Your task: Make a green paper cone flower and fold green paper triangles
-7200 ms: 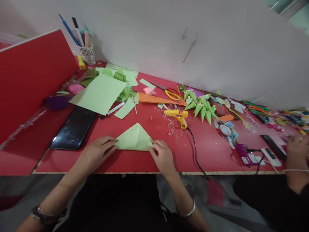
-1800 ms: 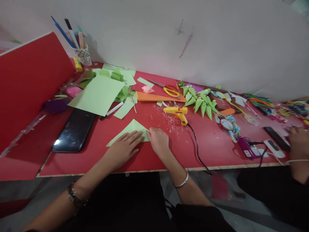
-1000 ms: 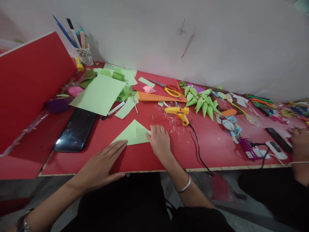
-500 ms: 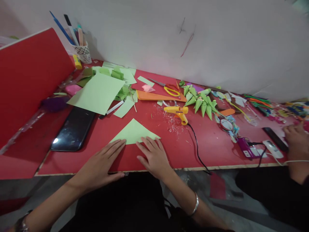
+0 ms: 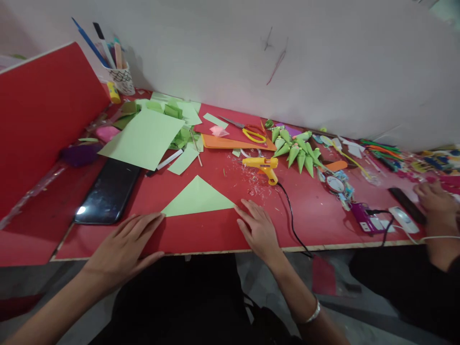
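Note:
A light green paper folded into a triangle [image 5: 197,199] lies on the red table [image 5: 201,235], its peak pointing away from me. My left hand [image 5: 125,247] rests flat with fingertips at the triangle's left corner. At the right corner are the fingertips of my right hand [image 5: 258,230], fingers spread on the table. Neither hand holds anything. Beyond the triangle sits a larger light green sheet [image 5: 143,139], partly over a black phone [image 5: 108,194].
Right of the triangle stands a yellow glue gun [image 5: 262,167] with a black cord. Behind are scissors [image 5: 253,135], orange paper [image 5: 233,143] and green paper cones [image 5: 300,151]. Farther right are a purple box [image 5: 362,218] and another person's hand [image 5: 436,196]. A pen cup [image 5: 122,80] stands back left.
My hands have slid apart along the fold, left hand to the left and right hand to the right, uncovering the triangle's lower edge. The other person's hand has shifted slightly.

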`<action>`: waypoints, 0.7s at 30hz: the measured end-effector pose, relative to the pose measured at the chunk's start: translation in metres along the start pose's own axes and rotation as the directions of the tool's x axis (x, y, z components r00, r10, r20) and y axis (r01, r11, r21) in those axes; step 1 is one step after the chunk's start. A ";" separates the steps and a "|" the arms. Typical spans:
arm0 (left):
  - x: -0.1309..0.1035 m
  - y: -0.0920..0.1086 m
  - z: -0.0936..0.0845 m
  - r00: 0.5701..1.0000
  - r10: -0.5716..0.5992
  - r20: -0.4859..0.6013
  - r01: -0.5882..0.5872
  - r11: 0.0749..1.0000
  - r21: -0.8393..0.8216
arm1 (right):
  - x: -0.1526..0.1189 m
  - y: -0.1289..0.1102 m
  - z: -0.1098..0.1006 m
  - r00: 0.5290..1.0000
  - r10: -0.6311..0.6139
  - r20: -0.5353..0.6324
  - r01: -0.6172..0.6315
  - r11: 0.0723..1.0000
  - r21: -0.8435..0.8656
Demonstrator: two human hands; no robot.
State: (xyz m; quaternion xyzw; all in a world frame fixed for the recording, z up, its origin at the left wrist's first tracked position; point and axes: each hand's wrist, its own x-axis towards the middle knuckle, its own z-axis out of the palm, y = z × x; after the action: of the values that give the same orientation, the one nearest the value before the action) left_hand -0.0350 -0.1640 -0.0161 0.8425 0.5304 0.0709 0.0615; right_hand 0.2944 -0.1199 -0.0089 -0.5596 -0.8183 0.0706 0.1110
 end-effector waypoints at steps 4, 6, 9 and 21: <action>-0.010 -0.008 0.001 0.999 -0.011 -0.032 0.012 1.000 0.024 | -0.003 0.004 0.001 0.999 -0.011 -0.030 0.010 1.000 -0.027; -0.010 -0.011 -0.001 0.999 -0.015 -0.032 0.016 0.999 0.031 | -0.001 0.005 0.001 0.999 -0.002 -0.044 0.001 1.000 -0.027; -0.002 -0.013 -0.007 1.000 -0.011 -0.012 0.011 1.000 0.024 | 0.008 0.000 0.000 0.994 0.044 -0.096 -0.042 0.999 0.024; 0.056 0.009 0.003 0.983 -0.165 -0.082 0.153 0.978 -0.141 | 0.054 -0.040 0.008 1.000 -0.022 0.001 0.021 0.978 0.207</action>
State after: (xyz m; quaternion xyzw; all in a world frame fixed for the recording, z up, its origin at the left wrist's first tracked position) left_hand -0.0027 -0.1169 -0.0143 0.7870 0.5926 0.1405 0.0984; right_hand 0.2368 -0.0838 -0.0018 -0.5358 -0.8127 0.1551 0.1683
